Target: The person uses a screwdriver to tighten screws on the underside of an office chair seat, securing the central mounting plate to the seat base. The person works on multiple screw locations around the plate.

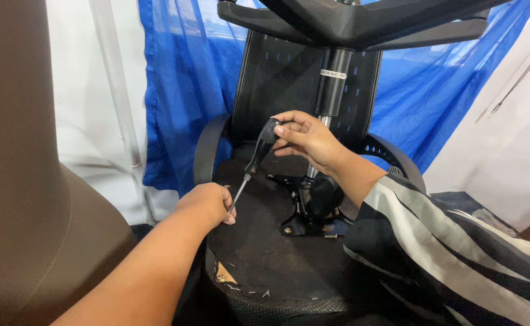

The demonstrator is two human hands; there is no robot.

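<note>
- Gripping the black handle of a screwdriver [254, 162], the right hand [306, 140] has its fingers wrapped shut around the top end.
- Left hand [207, 204] is curled closed at the screwdriver's tip, steadying it against the underside of the upturned office chair [265, 253].
- Metal mechanism plate [304, 223] already sits on the seat base with the gas cylinder [333, 84] standing in it (a few screws look seated); the screw under the tip is hidden, so its progress is unclear.
- No containers show.
</note>
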